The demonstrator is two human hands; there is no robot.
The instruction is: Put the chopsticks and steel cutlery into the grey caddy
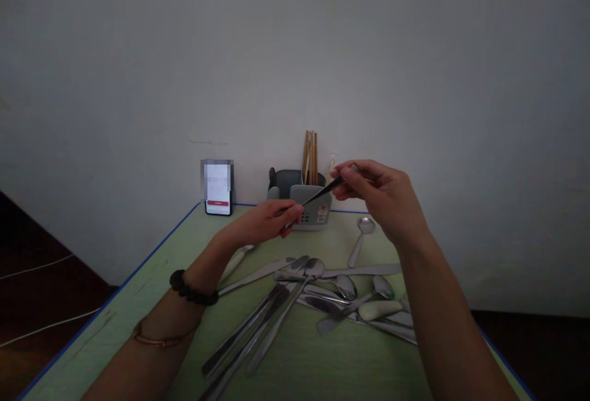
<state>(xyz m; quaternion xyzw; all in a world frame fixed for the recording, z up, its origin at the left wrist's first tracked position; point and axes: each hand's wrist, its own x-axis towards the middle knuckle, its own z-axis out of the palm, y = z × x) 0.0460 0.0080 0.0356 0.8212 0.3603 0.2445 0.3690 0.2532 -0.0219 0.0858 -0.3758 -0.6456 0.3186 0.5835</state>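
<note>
Nearest, in front of the grey plastic cutlery caddy (314,217), a loose heap of stainless cutlery crosses itself on the green table (147,284): long handles, a round-bowled spoon (314,268) lying uppermost, and a cream-handled piece (380,309) toward the caddy's right. A second cream handle (234,264) lies to the caddy's front left, and a lone spoon (366,226) lies to its front right, apart from the heap. Beyond the heap, a slim, dark-looking metal utensil (326,190) slants across the caddy's face; whether it is a spoon or a knife cannot be told, as fingers cover both ends. The left hand (267,220) pinches its lower end with narrowed fingers, and the right hand (380,195) grips the upper end between thumb and fingertips. It should handle as light, rigid and hard to break, though polished metal may slip or twist in a fingertip pinch; the middle of the shank looks the steadiest hold. Inside the caddy, wooden chopsticks (310,155) stand upright on the right side, a dark handle (271,176) rises at its left end, and the compartment floors are hidden. Left of the caddy, a lit smartphone (218,189) stands near the wall (295,51).
</note>
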